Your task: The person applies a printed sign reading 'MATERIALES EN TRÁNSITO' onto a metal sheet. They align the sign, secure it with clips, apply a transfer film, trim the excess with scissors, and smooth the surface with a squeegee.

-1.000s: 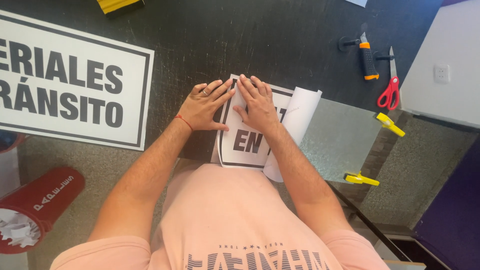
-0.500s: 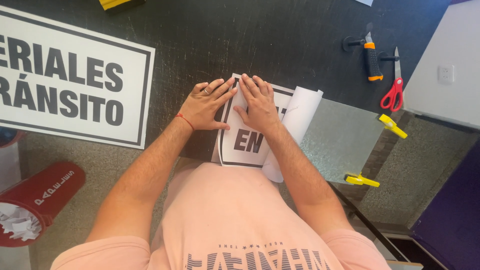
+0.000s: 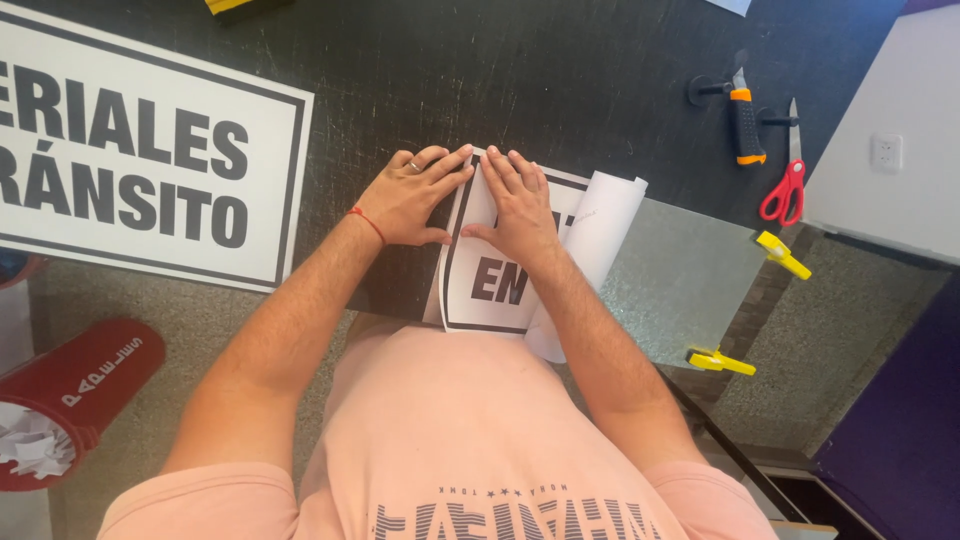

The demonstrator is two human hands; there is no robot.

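Head view, looking down. L hand [image 3: 412,197]: palm down, flat, fingers together and extended, tips pointing toward the R hand; ring on one finger; thumb tucked just below the fingers. Red cord round the L wrist. R hand [image 3: 515,203]: palm down, flat, fingers slightly spread, tips pointing away from the body. L fingertips touch or nearly touch the R index side. Both forearms bare, converging from the shoulders toward the hands; elbows bent.

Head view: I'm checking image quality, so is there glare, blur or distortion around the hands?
Head view: even bright light, sharp on the left hand and right hand; soft sheen on the metal sheet; slight wide-angle bending at the edges; no motion blur.
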